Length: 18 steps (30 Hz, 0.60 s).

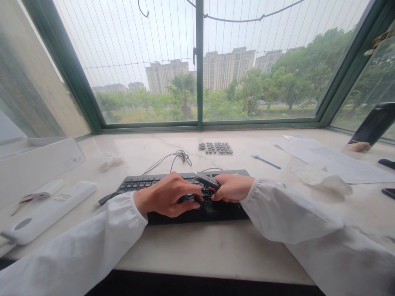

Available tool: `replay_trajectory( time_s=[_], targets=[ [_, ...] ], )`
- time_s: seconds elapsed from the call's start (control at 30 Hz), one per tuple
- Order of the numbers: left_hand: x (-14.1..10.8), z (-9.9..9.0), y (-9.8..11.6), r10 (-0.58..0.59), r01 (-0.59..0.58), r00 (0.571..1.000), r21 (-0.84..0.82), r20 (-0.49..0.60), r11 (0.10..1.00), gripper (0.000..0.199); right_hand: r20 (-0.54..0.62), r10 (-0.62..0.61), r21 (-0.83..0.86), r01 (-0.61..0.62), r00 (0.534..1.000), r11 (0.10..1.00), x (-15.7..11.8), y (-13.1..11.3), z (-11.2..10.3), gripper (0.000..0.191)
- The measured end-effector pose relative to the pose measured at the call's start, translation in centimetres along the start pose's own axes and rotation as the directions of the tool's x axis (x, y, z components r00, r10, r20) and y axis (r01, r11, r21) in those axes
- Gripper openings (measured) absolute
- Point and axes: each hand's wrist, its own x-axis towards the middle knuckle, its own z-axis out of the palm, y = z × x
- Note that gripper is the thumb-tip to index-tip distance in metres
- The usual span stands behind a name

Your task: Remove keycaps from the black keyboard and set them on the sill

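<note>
A black keyboard lies on the pale marble sill, and several of its key places on the right are bare of keycaps. My right hand is closed around a slim black tool, which has a shiny tip and slants over the keys; its exact kind is unclear. Over the keyboard's middle is my left hand, thumb and fingers pinched together by the bare key places. Whatever is between those fingertips is too small to make out. Beyond the keyboard, loose dark keycaps sit in rows.
A coiled cable lies behind the keyboard, and a USB plug at its left. A blue stick-like tool, paper sheets and crumpled plastic are rightward. A white power strip and white box stand left.
</note>
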Motion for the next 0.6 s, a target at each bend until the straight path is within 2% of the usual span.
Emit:
replay_trajectory(
  time_s=[0.27,0.6],
  targets=[
    [0.03,0.00,0.08,0.024,-0.024,0.999,-0.006,-0.024,1.000,0.018,-0.029,0.013,-0.079,-0.015,0.999,0.997,-0.15,-0.27,0.19,0.012],
    [0.04,-0.04,0.17,0.014,-0.014,1.000,0.008,-0.007,1.000,0.019,-0.021,0.032,-0.048,-0.033,0.999,0.998,-0.25,-0.42,0.15,0.009]
  ],
)
